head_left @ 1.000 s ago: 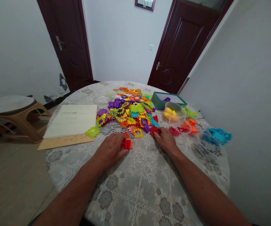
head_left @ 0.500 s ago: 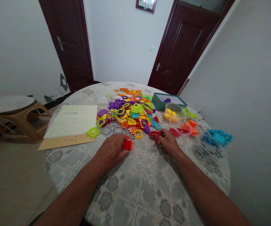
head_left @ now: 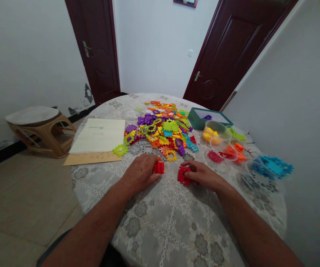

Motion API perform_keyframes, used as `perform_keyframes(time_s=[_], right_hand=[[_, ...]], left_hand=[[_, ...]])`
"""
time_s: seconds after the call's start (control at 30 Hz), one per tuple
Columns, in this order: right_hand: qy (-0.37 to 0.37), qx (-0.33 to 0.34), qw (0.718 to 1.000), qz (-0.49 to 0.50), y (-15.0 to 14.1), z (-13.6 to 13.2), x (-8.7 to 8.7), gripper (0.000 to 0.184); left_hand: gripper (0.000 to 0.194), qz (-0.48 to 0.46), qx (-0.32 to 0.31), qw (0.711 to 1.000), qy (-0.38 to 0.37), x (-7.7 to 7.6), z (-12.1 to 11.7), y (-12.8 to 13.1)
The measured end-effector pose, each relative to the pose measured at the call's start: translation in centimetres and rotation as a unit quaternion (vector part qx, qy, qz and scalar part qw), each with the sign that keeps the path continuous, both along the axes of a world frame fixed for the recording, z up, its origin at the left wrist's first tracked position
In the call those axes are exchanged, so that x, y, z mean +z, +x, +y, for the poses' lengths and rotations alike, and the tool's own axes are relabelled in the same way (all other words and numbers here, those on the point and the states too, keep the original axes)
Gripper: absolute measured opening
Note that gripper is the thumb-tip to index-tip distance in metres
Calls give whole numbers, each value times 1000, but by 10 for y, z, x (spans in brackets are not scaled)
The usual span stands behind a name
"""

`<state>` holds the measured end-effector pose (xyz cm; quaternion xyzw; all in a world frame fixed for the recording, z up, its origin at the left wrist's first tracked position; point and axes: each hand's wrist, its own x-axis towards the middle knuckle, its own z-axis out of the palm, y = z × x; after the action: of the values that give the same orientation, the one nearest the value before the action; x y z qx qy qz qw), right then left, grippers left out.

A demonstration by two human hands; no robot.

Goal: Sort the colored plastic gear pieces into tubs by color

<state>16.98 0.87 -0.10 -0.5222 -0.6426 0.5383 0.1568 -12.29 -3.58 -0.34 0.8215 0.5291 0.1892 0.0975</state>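
Note:
My left hand (head_left: pixel 142 171) is closed around some red building pieces (head_left: pixel 159 168) with a bit of orange at their edge, low over the cloth. To its right, my right hand (head_left: pixel 201 174) grips a red notched building piece (head_left: pixel 183 175) between thumb and fingers. The two hands are apart, with patterned tablecloth between them. Just beyond them spreads a heap of interlocking plastic pieces (head_left: pixel 171 127) in purple, green, yellow, orange, blue and grey. A yellow square piece (head_left: pixel 171 155) lies at the heap's near edge.
Clear round tubs stand at the right, holding yellow pieces (head_left: pixel 210 135), orange pieces (head_left: pixel 235 152) and blue pieces (head_left: pixel 273 167). Behind them is a green box (head_left: pixel 195 119). An open notebook (head_left: pixel 99 135) lies at the left. A stool (head_left: pixel 42 129) stands beyond the table.
My right hand has drawn the red piece nearer and away from the heap's edge, turning it flatter toward me. My left hand still holds its red pieces. The view has swung slightly left.

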Motion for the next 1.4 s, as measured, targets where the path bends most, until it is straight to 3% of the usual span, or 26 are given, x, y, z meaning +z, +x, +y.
perform_keyframes(time_s=[0.1,0.3,0.5,0.77,0.97,1.23,1.4], right_hand=[[-43,26,998,41,-2,-3,0,49],[-18,-49,990,130,-35,-16,-16,53],[-30,-9,976,214,-61,-30,-19,58],[-4,-15,985,173,-67,-33,-20,44],[-9,-33,984,175,-56,-28,-17,48],[56,-54,959,272,-48,-24,-23,44],[61,-59,959,270,-54,-27,-21,44]], left_hand=[[32,2,2,1000,-2,2,0,0],[34,-24,-9,999,27,-4,0,3],[36,-37,-53,998,25,-7,-1,12],[35,-66,-103,992,0,-7,0,12],[20,-158,-30,987,3,-11,2,6],[14,-333,74,937,-69,10,1,6],[14,-395,21,902,-174,6,3,8]])
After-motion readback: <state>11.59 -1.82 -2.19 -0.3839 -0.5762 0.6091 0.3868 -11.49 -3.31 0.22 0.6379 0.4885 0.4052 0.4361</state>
